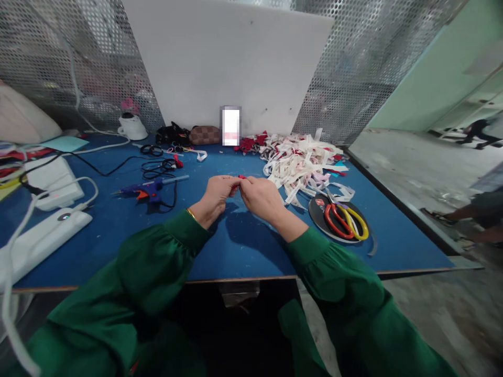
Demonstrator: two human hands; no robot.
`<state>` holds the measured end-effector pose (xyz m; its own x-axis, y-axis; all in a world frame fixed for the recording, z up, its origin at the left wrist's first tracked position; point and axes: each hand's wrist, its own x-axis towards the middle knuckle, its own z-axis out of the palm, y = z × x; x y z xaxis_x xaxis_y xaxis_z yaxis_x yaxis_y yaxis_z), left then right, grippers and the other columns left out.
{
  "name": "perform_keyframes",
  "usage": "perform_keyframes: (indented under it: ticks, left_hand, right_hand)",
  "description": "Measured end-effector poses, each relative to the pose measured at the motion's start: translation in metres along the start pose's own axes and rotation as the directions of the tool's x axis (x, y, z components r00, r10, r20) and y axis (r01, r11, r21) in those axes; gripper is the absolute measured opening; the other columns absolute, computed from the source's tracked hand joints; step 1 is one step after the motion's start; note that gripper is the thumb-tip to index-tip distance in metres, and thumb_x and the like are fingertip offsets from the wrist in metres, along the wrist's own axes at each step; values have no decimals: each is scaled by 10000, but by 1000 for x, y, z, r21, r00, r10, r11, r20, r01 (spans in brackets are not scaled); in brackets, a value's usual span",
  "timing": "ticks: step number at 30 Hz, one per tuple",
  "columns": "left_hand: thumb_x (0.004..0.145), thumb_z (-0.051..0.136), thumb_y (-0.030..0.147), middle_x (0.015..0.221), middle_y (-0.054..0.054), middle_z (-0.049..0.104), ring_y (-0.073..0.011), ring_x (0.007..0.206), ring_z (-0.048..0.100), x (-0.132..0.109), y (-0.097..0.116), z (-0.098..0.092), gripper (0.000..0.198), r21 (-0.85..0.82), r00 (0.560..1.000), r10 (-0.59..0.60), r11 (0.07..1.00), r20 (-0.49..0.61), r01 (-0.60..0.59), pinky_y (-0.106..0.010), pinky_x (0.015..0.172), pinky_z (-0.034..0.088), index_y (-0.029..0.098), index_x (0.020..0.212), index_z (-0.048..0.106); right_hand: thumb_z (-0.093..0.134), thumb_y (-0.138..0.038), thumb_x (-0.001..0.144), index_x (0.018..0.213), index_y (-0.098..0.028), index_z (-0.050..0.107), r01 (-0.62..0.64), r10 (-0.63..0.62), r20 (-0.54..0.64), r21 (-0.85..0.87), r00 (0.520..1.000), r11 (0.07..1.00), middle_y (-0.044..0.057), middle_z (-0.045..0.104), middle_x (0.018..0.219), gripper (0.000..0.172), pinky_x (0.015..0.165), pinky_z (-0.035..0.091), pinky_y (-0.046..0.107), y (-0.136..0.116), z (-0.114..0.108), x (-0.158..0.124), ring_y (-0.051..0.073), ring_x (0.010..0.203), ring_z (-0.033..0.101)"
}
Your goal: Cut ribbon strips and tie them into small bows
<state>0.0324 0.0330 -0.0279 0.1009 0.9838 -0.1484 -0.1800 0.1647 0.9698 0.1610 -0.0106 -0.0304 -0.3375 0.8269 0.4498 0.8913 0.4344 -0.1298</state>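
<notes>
Above the middle of the blue table my left hand (pixel 218 195) and my right hand (pixel 261 198) meet fingertip to fingertip. Both are closed in a pinch around a small red piece of ribbon (pixel 242 177), mostly hidden by the fingers. To the right of my right hand lies a loose heap of white and red ribbon strips (pixel 301 159). A blue glue gun (pixel 147 189) with a glue stick in its rear rests on its side, left of my left hand.
Red-handled and yellow-handled scissors (pixel 346 220) lie on a dark round disc (pixel 320 215) at right. At left are a white power strip (pixel 47 241), a white box (pixel 55 180) and cables. Along the back stand a phone (pixel 230 125), a checked pouch (pixel 204 135) and a white board (pixel 231 57).
</notes>
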Motion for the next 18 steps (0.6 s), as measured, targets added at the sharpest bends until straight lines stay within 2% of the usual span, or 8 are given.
perform_keyframes:
  ticks: [3,5,7,9,11,14,18]
  left_hand:
    - [587,800,173,532,7,557,-76,496,466,0,6,-3,175,-101,987,-127,986,95,136,-225,506,364,127,584,632]
    - [597,861,326,619,-15,619,-94,542,522,-1,11,-5,284,-119,983,-114,984,140,131,-241,556,420,128,699,685]
    - [621,842,509,648,-34,643,-111,557,544,-1,14,-7,411,-106,987,-94,989,131,108,-263,580,441,139,713,692]
    - [637,786,632,654,-47,655,-128,572,561,-2,15,-7,498,-97,991,-85,991,108,95,-278,596,447,147,704,695]
    - [630,779,656,651,-41,651,-131,591,565,-2,15,-8,514,-89,994,-53,994,100,62,-275,610,443,154,706,701]
    - [584,850,558,648,-21,632,-114,608,550,-3,13,-7,442,-33,991,33,999,129,-29,-254,619,423,155,670,689]
    - [533,885,455,644,-13,627,-99,599,526,-4,12,-7,378,15,991,71,997,111,-73,-245,615,410,152,668,704]
  right_hand:
    - [407,-257,971,809,-177,609,-87,104,-84,182,991,979,75,653,808,271,645,321,297,5,1,3,181,724,542]
    - [420,-288,964,738,-197,557,-154,213,-120,380,970,912,36,606,719,280,640,333,285,9,1,6,170,693,528]
    - [438,-315,948,708,-208,527,-189,290,-106,543,951,818,4,551,647,278,628,340,277,11,1,7,160,651,509]
    - [451,-339,936,708,-211,531,-201,323,-81,635,943,746,-14,518,608,273,617,340,273,12,1,8,155,626,496]
    - [460,-353,925,707,-212,542,-205,333,-69,666,940,717,-20,504,588,273,609,336,273,12,1,8,154,616,489]
    - [465,-354,917,694,-213,541,-215,339,-61,666,939,714,-19,509,583,275,609,338,272,13,3,8,156,616,492]
    - [446,-330,934,705,-208,546,-213,304,-68,571,950,793,4,566,633,278,616,331,276,14,5,8,163,638,512]
